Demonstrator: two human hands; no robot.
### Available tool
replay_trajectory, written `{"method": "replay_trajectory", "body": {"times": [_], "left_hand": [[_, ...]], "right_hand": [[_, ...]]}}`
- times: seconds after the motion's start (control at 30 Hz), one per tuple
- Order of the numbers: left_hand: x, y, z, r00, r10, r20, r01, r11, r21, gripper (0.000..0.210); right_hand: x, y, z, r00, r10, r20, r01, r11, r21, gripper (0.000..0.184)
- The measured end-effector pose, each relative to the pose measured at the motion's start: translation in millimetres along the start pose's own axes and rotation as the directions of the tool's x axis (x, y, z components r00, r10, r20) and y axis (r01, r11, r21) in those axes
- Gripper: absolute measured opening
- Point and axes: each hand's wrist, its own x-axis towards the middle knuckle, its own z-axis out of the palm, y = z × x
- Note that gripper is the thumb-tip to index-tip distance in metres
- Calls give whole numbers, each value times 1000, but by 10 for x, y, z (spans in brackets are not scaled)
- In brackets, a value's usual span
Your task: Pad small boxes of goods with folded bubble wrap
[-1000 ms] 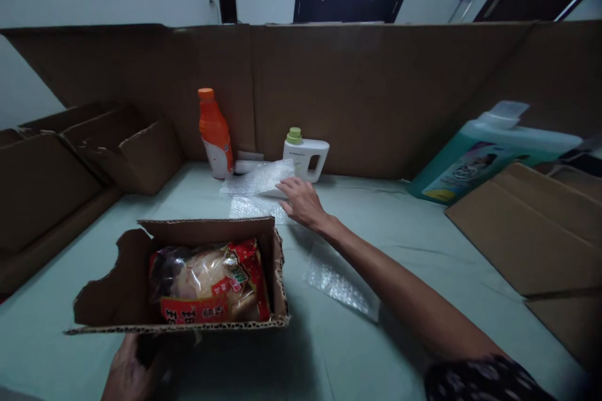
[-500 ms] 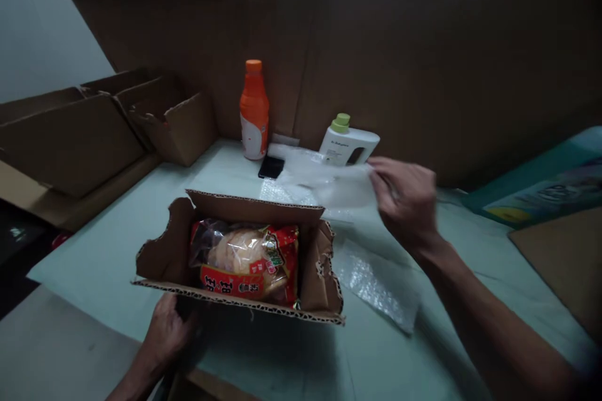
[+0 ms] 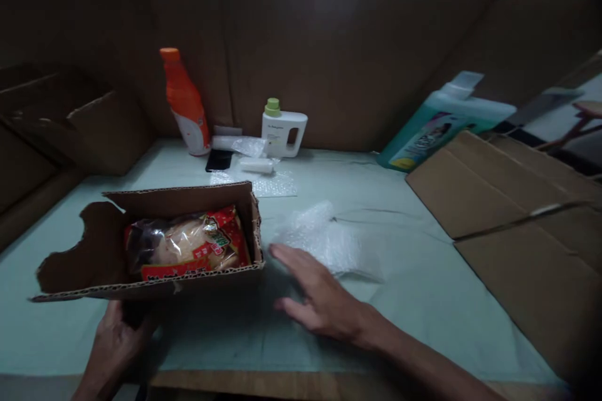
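An open cardboard box (image 3: pixel 188 285) with torn edges is at the left front. Inside lies a clear and red snack packet (image 3: pixel 188 244) of pale round crackers. My left hand (image 3: pixel 117 332) grips the box low on its near side, its fingertips partly hidden. Just off the box's right end, my right hand (image 3: pixel 313 297) is open and empty, thumb and fingers apart. Crumpled bubble wrap (image 3: pixel 324 238) lies on the table behind that hand, with no hold on it.
Along the back stand an orange bottle (image 3: pixel 185 103) and a white jug (image 3: pixel 279 133). A dark phone (image 3: pixel 219 161) lies beside wrap pieces. At right, a teal liquid bottle (image 3: pixel 423 131) leans behind a flattened carton (image 3: pixel 508 219). Further boxes (image 3: pixel 98 131) stand at left.
My right hand has let go of the bubble wrap and come down beside the box. That wrap now lies bunched nearer the front. The view has swung right.
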Motion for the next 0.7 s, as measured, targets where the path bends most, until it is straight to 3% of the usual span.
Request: {"method": "replay_trajectory", "body": {"times": [0.07, 0.13, 0.27, 0.37, 0.5, 0.6, 0.7], "left_hand": [[99, 89, -14, 999, 10, 40, -11, 1000, 26, 54], [270, 247, 15, 996, 40, 83, -43, 998, 37, 58], [674, 747, 304, 978, 160, 136, -150, 985, -81, 65], [882, 1126, 625, 953, 268, 139, -238, 951, -198, 66], [1021, 1368, 909, 927, 330, 176, -281, 925, -255, 66], [1060, 1343, 981, 916, 356, 183, -287, 903, -319, 65], [986, 1241, 945, 934, 315, 167, -231, 891, -390, 73]], "right_hand": [[275, -53, 183, 999, 16, 45, -22, 988, 150, 77], [491, 4, 257, 998, 70, 3, -69, 974, 218, 74], [673, 417, 47, 985, 150, -88, -131, 973, 191, 69], [516, 861, -310, 949, 267, -169, -265, 964, 33, 65], [15, 1241, -593, 852, 441, -284, -503, 840, -205, 61], [-293, 1126, -421, 884, 412, -220, -459, 853, -247, 48], [-330, 759, -16, 950, 296, -101, -312, 917, -250, 39]]}}
